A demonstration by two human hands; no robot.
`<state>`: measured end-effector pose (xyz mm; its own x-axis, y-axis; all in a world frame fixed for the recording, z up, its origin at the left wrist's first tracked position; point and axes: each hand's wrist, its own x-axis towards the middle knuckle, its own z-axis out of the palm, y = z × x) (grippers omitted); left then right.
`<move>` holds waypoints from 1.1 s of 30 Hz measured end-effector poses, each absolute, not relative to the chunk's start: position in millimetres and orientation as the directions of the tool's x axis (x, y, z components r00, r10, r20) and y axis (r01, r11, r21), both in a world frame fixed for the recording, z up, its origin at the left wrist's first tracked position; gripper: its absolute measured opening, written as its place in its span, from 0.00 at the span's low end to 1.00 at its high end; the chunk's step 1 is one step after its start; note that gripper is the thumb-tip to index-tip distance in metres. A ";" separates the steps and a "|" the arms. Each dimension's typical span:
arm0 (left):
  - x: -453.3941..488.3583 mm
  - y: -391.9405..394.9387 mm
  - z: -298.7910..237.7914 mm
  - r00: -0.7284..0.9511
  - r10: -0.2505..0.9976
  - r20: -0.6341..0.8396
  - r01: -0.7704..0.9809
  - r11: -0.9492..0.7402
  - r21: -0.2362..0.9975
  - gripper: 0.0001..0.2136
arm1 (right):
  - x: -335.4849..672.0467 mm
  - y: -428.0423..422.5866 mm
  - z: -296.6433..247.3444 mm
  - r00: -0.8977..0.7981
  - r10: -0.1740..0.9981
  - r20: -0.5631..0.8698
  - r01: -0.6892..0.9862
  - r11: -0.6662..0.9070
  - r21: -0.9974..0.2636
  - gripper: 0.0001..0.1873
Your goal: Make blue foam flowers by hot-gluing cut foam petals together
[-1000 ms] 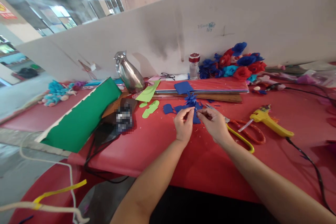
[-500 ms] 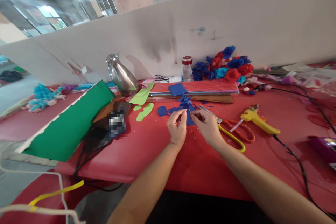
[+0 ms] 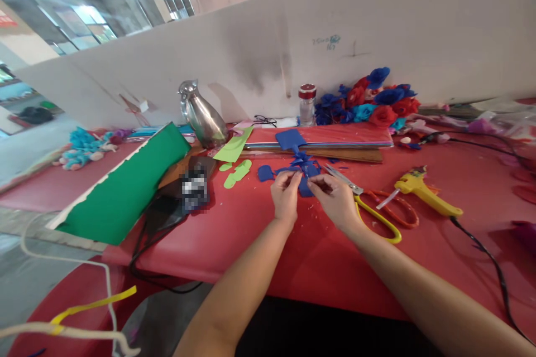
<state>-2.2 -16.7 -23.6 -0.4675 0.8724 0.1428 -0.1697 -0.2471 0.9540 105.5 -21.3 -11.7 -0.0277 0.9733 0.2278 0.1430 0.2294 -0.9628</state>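
My left hand (image 3: 286, 196) is pinched closed above the red table, thumb against fingertips. Just to its right, my right hand (image 3: 336, 199) is also closed in a pinch, with a small gap between the two. A thin pale thing shows at the fingertips, too small to name. Right behind them lie cut blue paper pieces (image 3: 266, 173), one of them a wide blue petal shape (image 3: 290, 138) and some crumpled. Scissors (image 3: 379, 221) with yellow and orange handles rest beside my right hand, their blades partly open. Farther right is a yellow hot glue gun (image 3: 427, 194).
Green paper scraps (image 3: 237, 173) and a dark pouch (image 3: 167, 206) lie to the left, near a green board (image 3: 125, 184). Behind stand a metal jug (image 3: 205, 120), a red-lidded jar (image 3: 307, 109) and a heap of paper flowers (image 3: 383, 114). A black cord (image 3: 486, 256) runs from the glue gun.
The view has shifted a little, so things sit farther right. Both hands stay pinched close together, slightly farther apart at the fingertips. The fringed blue piece behind them looks lower and flatter.
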 end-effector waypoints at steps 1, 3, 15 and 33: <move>-1.9 -16.2 -23.5 -0.459 0.876 0.148 -0.168 -0.249 0.954 0.07 | 105.6 -21.2 -12.1 -0.033 0.972 0.234 0.146 0.236 -0.961 0.10; -0.7 -15.8 -23.5 -0.442 0.882 0.164 -0.164 -0.258 0.952 0.08 | 105.8 -21.0 -12.5 -0.039 0.969 0.244 0.154 0.247 -0.957 0.10; 0.2 -18.3 -19.6 -0.433 0.901 0.036 -0.296 -0.180 0.938 0.08 | 105.5 -21.7 -16.6 -0.084 0.968 0.236 0.163 0.247 -0.955 0.10; 1.4 -18.3 -13.1 -0.358 0.934 0.015 -0.436 -0.181 0.881 0.09 | 103.0 -16.6 -25.8 -0.119 0.957 0.266 0.074 0.275 -0.959 0.08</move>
